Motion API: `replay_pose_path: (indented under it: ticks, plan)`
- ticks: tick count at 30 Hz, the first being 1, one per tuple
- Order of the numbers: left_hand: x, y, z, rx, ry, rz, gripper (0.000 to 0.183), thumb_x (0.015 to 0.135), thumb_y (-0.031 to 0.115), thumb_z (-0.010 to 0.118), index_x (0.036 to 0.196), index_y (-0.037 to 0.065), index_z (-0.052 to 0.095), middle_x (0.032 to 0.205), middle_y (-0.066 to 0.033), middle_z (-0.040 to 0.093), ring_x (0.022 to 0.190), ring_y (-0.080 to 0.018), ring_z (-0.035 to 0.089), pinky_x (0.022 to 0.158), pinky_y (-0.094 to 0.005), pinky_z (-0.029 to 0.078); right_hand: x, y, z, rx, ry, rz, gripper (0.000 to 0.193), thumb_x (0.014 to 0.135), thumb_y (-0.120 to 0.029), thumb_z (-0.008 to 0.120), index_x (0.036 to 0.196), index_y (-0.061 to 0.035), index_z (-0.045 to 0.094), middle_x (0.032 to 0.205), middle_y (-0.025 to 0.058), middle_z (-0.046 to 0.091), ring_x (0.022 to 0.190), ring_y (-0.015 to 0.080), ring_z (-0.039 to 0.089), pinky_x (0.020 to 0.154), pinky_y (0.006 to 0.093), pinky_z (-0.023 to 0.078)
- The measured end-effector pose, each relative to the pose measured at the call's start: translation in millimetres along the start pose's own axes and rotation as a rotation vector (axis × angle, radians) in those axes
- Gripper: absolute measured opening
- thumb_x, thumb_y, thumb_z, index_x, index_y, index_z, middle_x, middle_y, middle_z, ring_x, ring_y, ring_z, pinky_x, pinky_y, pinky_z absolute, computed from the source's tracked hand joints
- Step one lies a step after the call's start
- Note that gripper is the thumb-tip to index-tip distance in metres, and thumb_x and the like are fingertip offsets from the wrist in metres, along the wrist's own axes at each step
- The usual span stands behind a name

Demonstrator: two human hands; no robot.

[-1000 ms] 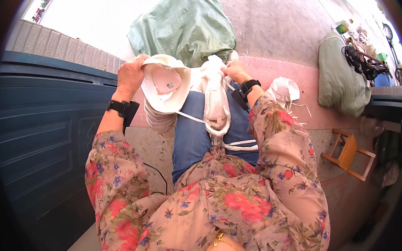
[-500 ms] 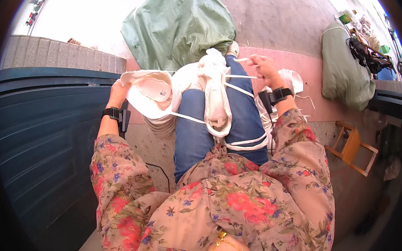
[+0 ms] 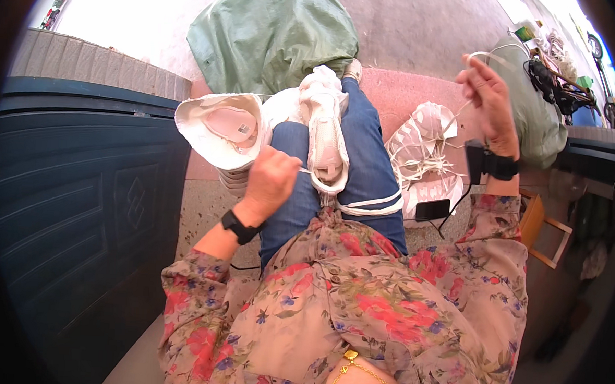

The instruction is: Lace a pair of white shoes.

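Nearest to me I record the person's floral blouse (image 3: pixel 357 311), with blue jeans (image 3: pixel 364 160) running away toward the far side. The left hand (image 3: pixel 270 180), a black watch (image 3: pixel 239 226) on its wrist, sits over the left thigh; its grip is pressed together, pinching a white lace (image 3: pixel 307 171) just beside the shoe. That white shoe (image 3: pixel 326 134) lies lengthwise on the lap between the thighs, sole edge toward me. A white band (image 3: pixel 372 203) lies across the right thigh near the blouse. To the left of the shoe, a white hat (image 3: pixel 217 130) rests at the left knee, its inside turned up. To the right, on the pink floor (image 3: pixel 394 100), I note a second white shoe (image 3: pixel 419 145) with loose laces, and a black phone (image 3: pixel 432 208) nearer to me. The right hand (image 3: pixel 487 93) is raised well right of the lap, its grip closed on a lace end (image 3: pixel 481 57), a black strap (image 3: pixel 490 164) on the wrist. Farther off lie a green sack (image 3: pixel 280 33) beyond the knees and another green bag (image 3: pixel 537 126) at far right. A dark blue panel (image 3: pixel 81 182) fills the left side.
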State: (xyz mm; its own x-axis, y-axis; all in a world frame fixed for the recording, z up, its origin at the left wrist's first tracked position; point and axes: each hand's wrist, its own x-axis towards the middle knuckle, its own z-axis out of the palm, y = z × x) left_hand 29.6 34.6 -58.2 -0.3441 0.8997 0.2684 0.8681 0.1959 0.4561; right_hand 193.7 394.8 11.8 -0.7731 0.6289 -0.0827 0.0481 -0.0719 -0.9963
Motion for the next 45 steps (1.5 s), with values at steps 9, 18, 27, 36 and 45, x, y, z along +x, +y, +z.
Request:
replay_pose_path:
  ticks: [9, 18, 27, 36, 45]
  plan:
    - [14.6, 16.2, 74.7, 0.452, -0.173, 0.174, 0.015, 0.069, 0.015, 0.054, 0.083, 0.01, 0.052, 0.07, -0.002, 0.047, 0.072, -0.0182, 0.047, 0.058, -0.0305, 0.034, -71.8, 118.5, 109.3, 0.068, -0.289, 0.492, 0.017, 0.089, -0.021, 0.05, 0.086, -0.005, 0.056, 0.071, -0.0024, 0.055, 0.05, 0.002, 0.04, 0.043, 0.015, 0.031]
    - [20.1, 22.9, 86.4, 0.453, -0.14, 0.306, 0.012, 0.068, 0.015, 0.053, 0.074, 0.006, 0.055, 0.072, -0.0061, 0.055, 0.074, -0.0181, 0.052, 0.059, -0.0295, 0.042, -92.0, 138.1, 107.9, -0.057, -0.221, 0.517, 0.024, 0.086, -0.02, 0.052, 0.102, -0.0023, 0.054, 0.07, 0.0006, 0.056, 0.053, 0.0075, 0.047, 0.048, 0.0201, 0.037]
    - [14.1, 18.7, 73.4, 0.36, -0.142, 0.292, 0.01, 0.066, 0.012, 0.053, 0.073, 0.006, 0.055, 0.069, -0.0057, 0.051, 0.072, -0.0181, 0.051, 0.059, -0.0287, 0.043, -91.2, 135.8, 130.8, -1.035, -0.234, -0.033, 0.036, 0.08, -0.034, 0.057, 0.099, -0.0023, 0.055, 0.069, 0.0151, 0.059, 0.068, 0.0345, 0.058, 0.059, 0.0411, 0.044]
    - [15.0, 13.9, 55.5, 0.153, -0.178, 0.241, 0.014, 0.069, 0.008, 0.054, 0.083, 0.004, 0.05, 0.071, -0.0092, 0.049, 0.07, -0.0243, 0.052, 0.06, -0.0319, 0.046, -56.1, 137.7, 139.2, -0.201, -0.187, 0.292, 0.02, 0.086, -0.016, 0.049, 0.084, 0.0019, 0.058, 0.069, 0.0009, 0.057, 0.057, 0.0073, 0.049, 0.052, 0.0222, 0.039]
    - [53.4, -23.5, 48.8, -0.159, 0.041, -0.163, 0.01, 0.076, 0.008, 0.054, 0.082, 0.001, 0.058, 0.077, -0.0139, 0.057, 0.077, -0.0302, 0.055, 0.068, -0.0383, 0.045, -30.2, 153.9, 151.1, -0.366, -0.173, 0.047, 0.021, 0.082, -0.016, 0.052, 0.086, 0.0029, 0.06, 0.08, 0.0165, 0.062, 0.074, 0.0247, 0.06, 0.068, 0.0326, 0.045]
